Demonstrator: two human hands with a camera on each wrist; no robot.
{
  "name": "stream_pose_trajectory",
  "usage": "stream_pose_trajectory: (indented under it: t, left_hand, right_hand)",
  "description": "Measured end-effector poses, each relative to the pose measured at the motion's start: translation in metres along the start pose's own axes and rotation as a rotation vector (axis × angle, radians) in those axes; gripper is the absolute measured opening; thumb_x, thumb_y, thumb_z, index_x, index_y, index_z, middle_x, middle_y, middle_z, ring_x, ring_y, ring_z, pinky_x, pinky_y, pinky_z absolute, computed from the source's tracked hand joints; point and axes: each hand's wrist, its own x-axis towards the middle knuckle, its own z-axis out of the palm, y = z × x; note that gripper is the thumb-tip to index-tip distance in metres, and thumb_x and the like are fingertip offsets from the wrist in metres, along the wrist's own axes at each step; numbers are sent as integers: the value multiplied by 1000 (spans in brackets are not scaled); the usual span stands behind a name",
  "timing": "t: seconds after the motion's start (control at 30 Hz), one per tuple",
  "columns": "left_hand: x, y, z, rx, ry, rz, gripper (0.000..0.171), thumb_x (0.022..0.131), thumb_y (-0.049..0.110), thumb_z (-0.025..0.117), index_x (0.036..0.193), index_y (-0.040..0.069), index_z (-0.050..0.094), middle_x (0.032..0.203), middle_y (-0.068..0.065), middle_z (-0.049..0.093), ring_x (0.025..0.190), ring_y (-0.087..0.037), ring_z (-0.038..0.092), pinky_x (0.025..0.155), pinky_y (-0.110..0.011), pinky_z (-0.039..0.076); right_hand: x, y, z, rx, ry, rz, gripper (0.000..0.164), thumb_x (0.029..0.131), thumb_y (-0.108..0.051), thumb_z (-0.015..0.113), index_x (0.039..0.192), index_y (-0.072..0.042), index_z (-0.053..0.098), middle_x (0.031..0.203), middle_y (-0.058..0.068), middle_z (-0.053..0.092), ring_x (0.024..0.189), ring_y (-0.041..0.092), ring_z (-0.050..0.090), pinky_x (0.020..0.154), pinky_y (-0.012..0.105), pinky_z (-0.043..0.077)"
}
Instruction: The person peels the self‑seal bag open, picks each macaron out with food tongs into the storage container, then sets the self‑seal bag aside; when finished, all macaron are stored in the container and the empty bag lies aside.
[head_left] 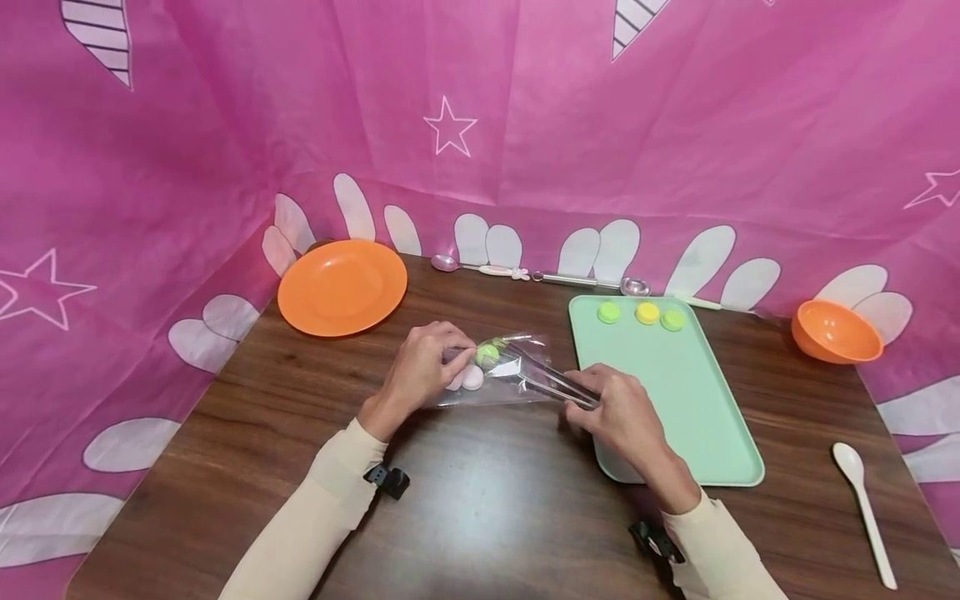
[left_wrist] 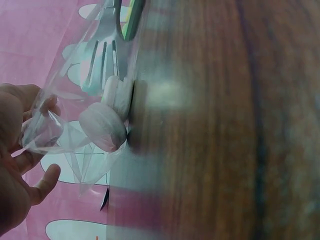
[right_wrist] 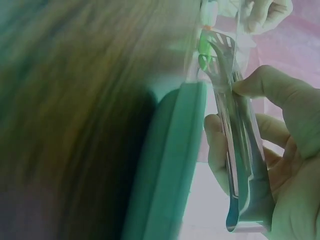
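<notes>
A clear plastic bag (head_left: 525,393) lies in the middle of the table with its mouth towards the right. My left hand (head_left: 423,367) pinches the film at its left end. Inside are pale pink macarons (head_left: 472,377) and a green macaron (head_left: 487,356); the left wrist view shows two pale ones (left_wrist: 103,127) resting low in the bag. My right hand (head_left: 622,417) grips metal tongs (head_left: 558,382) around the middle. Their slotted tips (left_wrist: 102,70) reach into the bag, close by the green macaron. Shiny film partly covers the tips in the head view.
A mint-green tray (head_left: 675,400) lies beside my right hand, with two green macarons and a yellow macaron (head_left: 647,313) along its far end. An orange plate (head_left: 342,287) stands back left, an orange bowl (head_left: 836,332) back right. Spoons (head_left: 585,279) line the back edge; a white spoon (head_left: 862,500) lies right.
</notes>
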Motion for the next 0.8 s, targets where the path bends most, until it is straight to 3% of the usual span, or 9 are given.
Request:
stream_pose_trajectory:
  t: [0.3, 0.53, 0.8]
  left_hand:
    - [-1, 0, 1, -6, 23, -21, 5, 94, 11, 83, 97, 7, 85, 94, -7, 80, 91, -24, 75, 89, -44, 62]
    - [-1, 1, 1, -24, 13, -40, 6, 94, 12, 83, 97, 7, 85, 95, -8, 80, 92, -25, 76, 90, -45, 62]
    - [-1, 2, 1, -34, 2, -43, 6, 93, 12, 84, 97, 8, 86, 96, -8, 80, 92, -24, 75, 91, -45, 62]
  right_hand:
    - [-28, 32, -34, 3, 129, -14, 37, 73, -7, 89, 110, -10, 85, 94, 5, 80, 76, 14, 64, 62, 27, 45]
    - [-36, 73, -65, -93, 188, 165, 40, 77, -9, 89, 116, -2, 82, 108, 23, 80, 81, 31, 66, 65, 29, 42]
    - [-41, 88, -67, -114, 142, 266, 46, 80, -14, 87, 122, 2, 78, 111, 28, 77, 83, 37, 64, 66, 35, 41]
